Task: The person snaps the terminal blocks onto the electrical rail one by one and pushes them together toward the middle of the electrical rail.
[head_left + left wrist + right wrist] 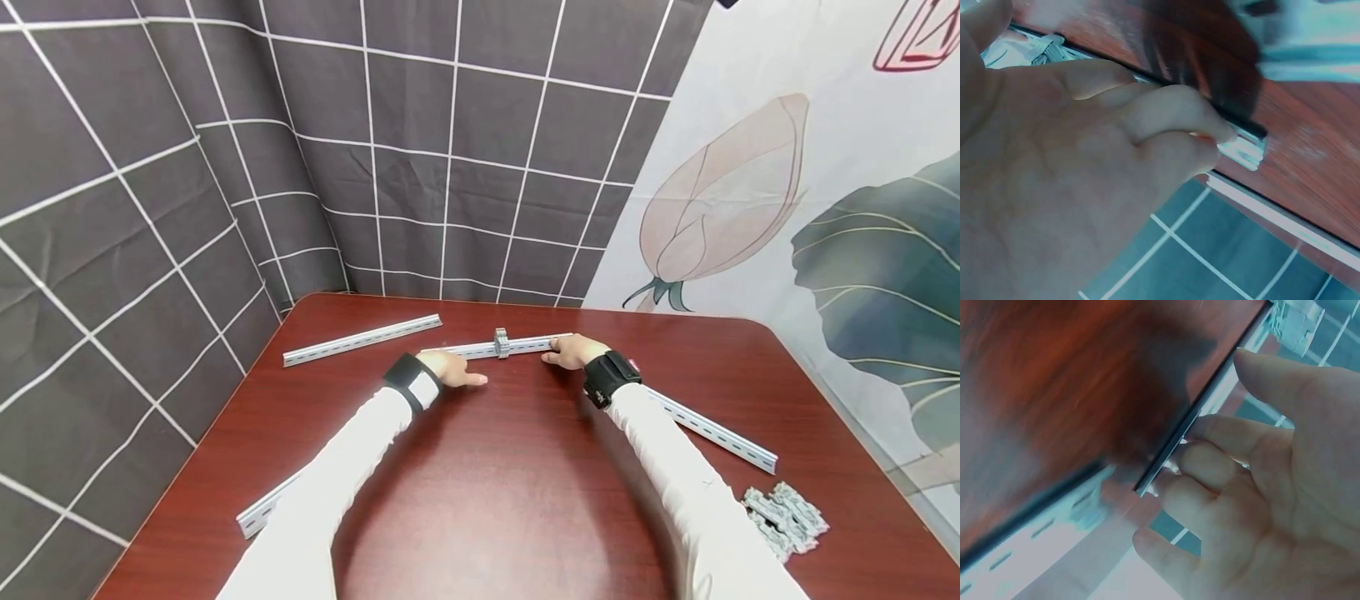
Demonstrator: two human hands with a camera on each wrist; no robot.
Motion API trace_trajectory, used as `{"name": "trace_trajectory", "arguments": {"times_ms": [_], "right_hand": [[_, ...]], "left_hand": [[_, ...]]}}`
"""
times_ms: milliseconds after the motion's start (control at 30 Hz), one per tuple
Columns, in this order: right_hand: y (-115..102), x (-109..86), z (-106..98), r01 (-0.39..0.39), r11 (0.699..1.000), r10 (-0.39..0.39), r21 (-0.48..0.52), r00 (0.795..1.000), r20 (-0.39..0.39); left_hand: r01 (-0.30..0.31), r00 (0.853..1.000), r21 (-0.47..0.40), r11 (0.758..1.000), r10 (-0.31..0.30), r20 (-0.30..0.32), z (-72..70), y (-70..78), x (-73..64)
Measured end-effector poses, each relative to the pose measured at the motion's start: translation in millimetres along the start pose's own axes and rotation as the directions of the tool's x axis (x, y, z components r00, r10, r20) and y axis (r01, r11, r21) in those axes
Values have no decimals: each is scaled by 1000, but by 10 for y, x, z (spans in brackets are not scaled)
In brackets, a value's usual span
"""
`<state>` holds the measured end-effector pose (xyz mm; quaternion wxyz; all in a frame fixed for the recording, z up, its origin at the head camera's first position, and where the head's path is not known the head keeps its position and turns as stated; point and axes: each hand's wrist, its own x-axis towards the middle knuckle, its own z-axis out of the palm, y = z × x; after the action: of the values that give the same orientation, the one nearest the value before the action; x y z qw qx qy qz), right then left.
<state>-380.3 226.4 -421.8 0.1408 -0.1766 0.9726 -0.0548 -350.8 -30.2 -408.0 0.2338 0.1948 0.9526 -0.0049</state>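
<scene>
A slotted metal mounting rail (480,350) lies across the far middle of the table, with a small grey clip-on block (502,342) on it. My left hand (448,367) is at the rail's left end, bent fingertips touching it and thumb held away. At the other end, my right hand (573,352) rests its fingertips (1175,456) on the rail, thumb spread toward the block. Seen from the left wrist, the rail end (1244,150) sticks out beyond the fingers. Part of the rail is hidden under each hand.
Another slotted rail (363,340) lies at the back left. One more rail (712,429) slants past my right forearm, and another (262,506) is partly under my left sleeve. Several grey blocks (786,521) are piled at the right. A dark checked curtain (480,167) hangs behind the table.
</scene>
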Motion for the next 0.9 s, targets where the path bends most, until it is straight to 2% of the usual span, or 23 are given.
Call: {"name": "trace_trajectory", "arguments": {"times_ms": [100,200,267,300,333,367,400,433,467,533,567,667,767,800,900], "right_hand": [[123,-28,-38,-47,999,47,10,999,21],[239,-57,-63,-84,996,84,2,995,47],[318,-70,-69,-109,994,109,-3,992,56],[354,-76,-73,-121,993,120,1,991,60],[388,-82,-79,-133,991,133,5,989,63],[421,-86,-83,-142,990,140,18,988,62],[448,-91,-92,-150,988,148,29,987,65],[468,-98,-100,-152,987,148,44,986,71],[482,-105,-108,-155,986,150,56,986,76],[489,-84,-122,-169,983,162,69,982,98],[492,-51,-120,-173,982,164,78,980,110],[641,150,-23,-178,980,167,89,979,121],[1094,532,270,-140,987,135,76,989,68],[1283,680,389,-128,989,125,74,991,48],[1754,1071,702,-91,993,93,69,995,-22]], "left_hand": [[-13,1000,-10,1000,13,-9,-25,91,112],[-32,999,5,999,32,-37,17,122,351],[-80,994,22,997,81,-76,165,44,771],[-98,990,42,994,102,-98,255,-8,1031],[-110,989,55,992,115,-94,335,-66,1296],[-131,982,80,988,141,-123,425,-127,1560],[-136,981,88,987,147,-124,486,-178,1781],[-146,979,85,986,156,-130,571,-247,2061],[-137,981,91,986,148,-128,584,-269,2178],[-109,988,78,991,116,-101,516,-278,2199],[-112,981,87,990,124,-148,504,-298,2191],[-76,988,64,995,84,-129,283,-227,1872],[-60,989,51,997,66,-131,101,-118,1562],[-39,994,38,999,42,-97,23,-66,1443],[-5,994,54,999,11,-105,-68,6,1290]]}}
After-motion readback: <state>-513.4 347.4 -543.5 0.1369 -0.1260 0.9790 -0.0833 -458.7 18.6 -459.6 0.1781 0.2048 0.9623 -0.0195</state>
